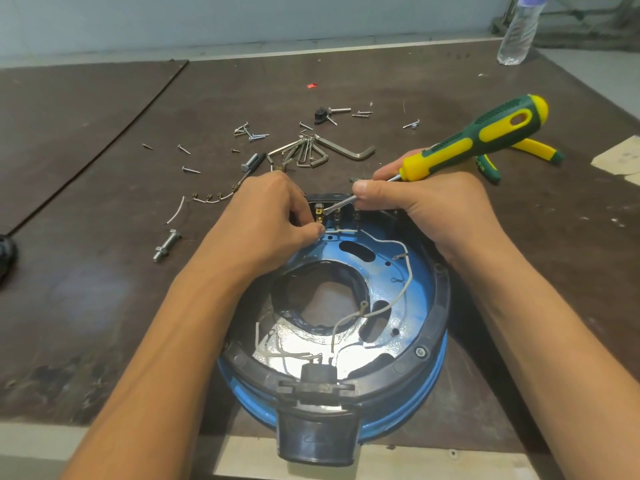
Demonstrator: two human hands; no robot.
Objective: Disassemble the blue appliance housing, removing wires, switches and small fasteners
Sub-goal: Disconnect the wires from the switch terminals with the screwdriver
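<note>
The round blue appliance housing (pixel 408 292) with a black rim lies open side up on the dark table, a black handle part at its near edge. White wires (pixel 407 268) loop across its inside. At its far edge sits a black switch block (pixel 332 207) with brass terminals. My left hand (pixel 273 216) pinches a white wire at a terminal beside the block. My right hand (pixel 426 206) grips the metal shaft of a green and yellow screwdriver (pixel 478 136), whose tip rests on the terminals.
Loose screws (pixel 251 131), a set of hex keys (pixel 311 152), a large bolt (pixel 166 244) and cut wire pieces (pixel 211 199) lie beyond my left hand. Yellow-handled pliers (pixel 523 150) sit at the right. A clear water bottle (pixel 517 32) stands at the far right corner.
</note>
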